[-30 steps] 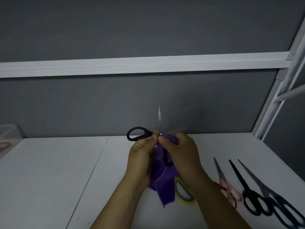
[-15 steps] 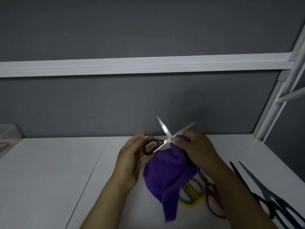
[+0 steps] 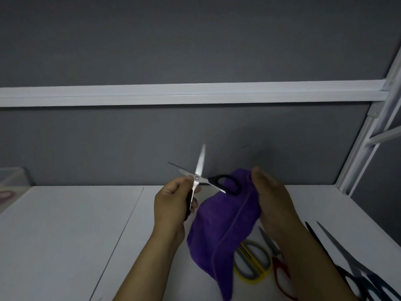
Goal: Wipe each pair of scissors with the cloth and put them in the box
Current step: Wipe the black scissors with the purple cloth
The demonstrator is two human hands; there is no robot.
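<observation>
White surface (image 3: 76, 224), grey wall (image 3: 108, 144) behind. Black-handled scissors (image 3: 199, 179), held mid-air, blades splayed: left hand (image 3: 171, 205) grips one handle; right hand (image 3: 271, 196) clutches purple cloth (image 3: 225, 224), apparently against the other handle. Box (image 3: 13, 179): far left, well apart. Hazard: exposed edges could nick skin or snag cloth.

Place: reading as a bare workstation of the workshop or test-room kind.
White tabletop (image 3: 65, 224): lying flat in two panels, meeting at a thin seam.
Grey wall (image 3: 152, 51): standing plain right behind the tabletop.
White rail (image 3: 173, 94): running level across the wall.
White metal upright (image 3: 360, 148): rising at the right rear corner, joining the rail.
Scissors (image 3: 270, 242): lying in several pairs side by side at the right, handles pointing near.
Clear box (image 3: 13, 177): sitting at the far left edge, showing only in part.
</observation>
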